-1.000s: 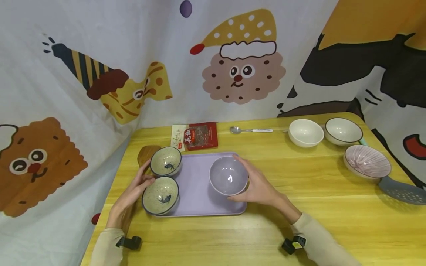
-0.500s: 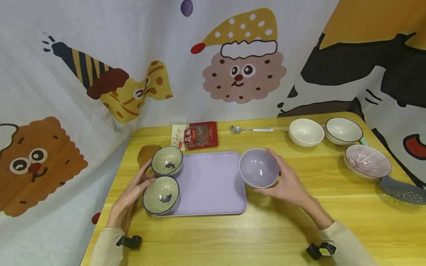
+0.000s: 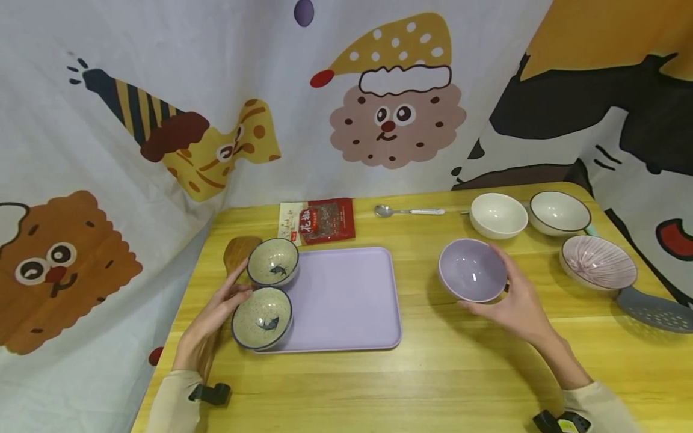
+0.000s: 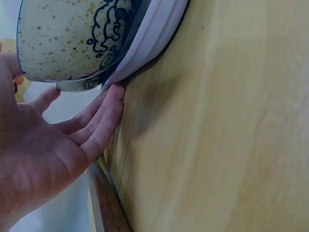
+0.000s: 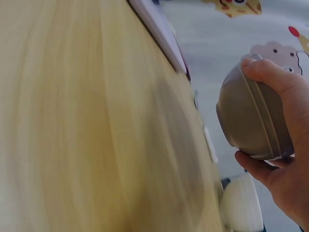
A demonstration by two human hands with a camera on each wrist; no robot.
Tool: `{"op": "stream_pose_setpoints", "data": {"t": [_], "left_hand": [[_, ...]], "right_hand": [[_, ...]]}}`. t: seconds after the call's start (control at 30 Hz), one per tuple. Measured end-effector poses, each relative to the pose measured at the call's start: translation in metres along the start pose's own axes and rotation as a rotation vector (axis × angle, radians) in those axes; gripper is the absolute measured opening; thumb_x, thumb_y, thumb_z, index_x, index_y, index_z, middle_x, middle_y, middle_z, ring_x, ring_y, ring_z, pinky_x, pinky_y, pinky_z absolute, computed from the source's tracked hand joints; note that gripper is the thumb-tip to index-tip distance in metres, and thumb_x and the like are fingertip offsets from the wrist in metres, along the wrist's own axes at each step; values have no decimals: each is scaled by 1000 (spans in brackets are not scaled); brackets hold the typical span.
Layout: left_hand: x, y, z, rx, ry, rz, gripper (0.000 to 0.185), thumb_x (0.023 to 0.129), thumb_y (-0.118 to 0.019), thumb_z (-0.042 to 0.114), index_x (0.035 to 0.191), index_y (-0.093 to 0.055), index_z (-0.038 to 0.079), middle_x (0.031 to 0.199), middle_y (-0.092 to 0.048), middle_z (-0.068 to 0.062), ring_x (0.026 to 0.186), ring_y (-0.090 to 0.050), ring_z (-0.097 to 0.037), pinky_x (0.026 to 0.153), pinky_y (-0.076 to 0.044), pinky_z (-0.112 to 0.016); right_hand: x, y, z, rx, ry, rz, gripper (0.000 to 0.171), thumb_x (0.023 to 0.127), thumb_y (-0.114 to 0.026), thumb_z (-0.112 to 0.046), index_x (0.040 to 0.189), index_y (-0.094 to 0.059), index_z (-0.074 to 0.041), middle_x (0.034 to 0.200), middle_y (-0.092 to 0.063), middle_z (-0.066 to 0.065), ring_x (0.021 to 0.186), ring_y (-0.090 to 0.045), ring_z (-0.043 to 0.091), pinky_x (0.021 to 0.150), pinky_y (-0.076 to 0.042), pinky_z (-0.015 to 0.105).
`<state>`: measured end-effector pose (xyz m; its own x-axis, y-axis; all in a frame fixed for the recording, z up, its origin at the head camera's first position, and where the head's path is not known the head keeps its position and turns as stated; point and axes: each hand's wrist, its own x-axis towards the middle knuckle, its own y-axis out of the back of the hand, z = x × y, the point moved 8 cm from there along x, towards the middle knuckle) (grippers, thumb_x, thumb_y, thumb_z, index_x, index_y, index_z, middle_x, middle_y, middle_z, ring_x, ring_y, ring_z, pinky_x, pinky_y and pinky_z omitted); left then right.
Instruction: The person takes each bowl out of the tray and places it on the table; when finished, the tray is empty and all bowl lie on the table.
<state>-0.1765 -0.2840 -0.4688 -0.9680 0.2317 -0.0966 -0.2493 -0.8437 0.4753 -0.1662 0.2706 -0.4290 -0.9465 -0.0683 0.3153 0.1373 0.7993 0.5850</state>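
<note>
Lilac bowl [image 3: 472,270], upright, above table

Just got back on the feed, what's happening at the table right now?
A person is working with bowls around a purple tray. The right hand grips a lilac bowl and holds it above the wooden table, to the right of the tray and in front of a white bowl. The left hand rests with straight fingers at the tray's left edge, beside two speckled bowls that sit on the tray. The rest of the tray is bare.
</note>
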Motion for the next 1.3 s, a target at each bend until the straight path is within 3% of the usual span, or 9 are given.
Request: {"op": "stream_pose_setpoints", "data": {"t": [0.27,0.47,0.73,0.8,0.87,0.97,1.07,1.3], "left_hand": [[0,0,3,7,-6,-5,71,107,-49,14,165,-9,18,128,-62,-29,108,-58,3,94,-45,-18],[0,0,3,8,-16,-12,71,107,-49,14,165,-8,16,127,-63,-28,108,-59,3,93,-46,-18],[0,1,2,5,-17,-17,71,107,-49,14,165,-8,16,127,-63,-28,108,-59,2,93,-46,-18],[0,1,2,8,-14,-15,71,107,-49,14,165,-8,17,127,-63,-28,108,-59,2,93,-46,-18],[0,1,3,11,-12,-14,71,107,-49,15,165,-8,18,128,-63,-27,109,-59,1,94,-46,-18],[0,1,3,14,-10,-14,71,107,-49,15,165,-9,18,128,-63,-27,109,-59,0,94,-46,-19],[0,1,3,16,-8,-11,71,107,-49,15,165,-9,18,128,-63,-26,109,-59,-1,94,-46,-19],[0,1,3,22,0,-8,71,107,-49,14,165,-9,18,128,-63,-27,109,-59,0,94,-45,-19]], "right_hand": [[-8,25,29,-11,-113,81,124,60,-99,-13,160,-27,-11,149,-45,26,120,-48,37,88,-31,1],[-14,41,47,-62,-171,141,121,63,-97,-16,161,-26,-12,151,-44,29,123,-48,47,90,-28,4],[-22,54,69,-114,-270,185,119,67,-96,-22,161,-25,-11,152,-42,29,125,-47,49,91,-28,7],[-23,56,74,-130,-304,189,118,68,-95,-25,161,-24,-11,153,-41,30,126,-46,51,100,-33,16],[-24,57,79,-136,-331,192,119,68,-95,-26,161,-23,-11,154,-40,30,127,-45,51,108,-37,33],[-24,58,84,-142,-361,192,119,69,-94,-28,162,-22,-10,155,-38,31,129,-44,53,108,-34,62],[-23,58,87,-138,-379,199,119,70,-93,-28,162,-20,-10,156,-37,31,131,-43,53,106,-33,68],[-22,58,91,-134,-391,218,117,73,-91,-29,162,-18,-10,157,-35,31,134,-41,54,107,-32,69]]}}
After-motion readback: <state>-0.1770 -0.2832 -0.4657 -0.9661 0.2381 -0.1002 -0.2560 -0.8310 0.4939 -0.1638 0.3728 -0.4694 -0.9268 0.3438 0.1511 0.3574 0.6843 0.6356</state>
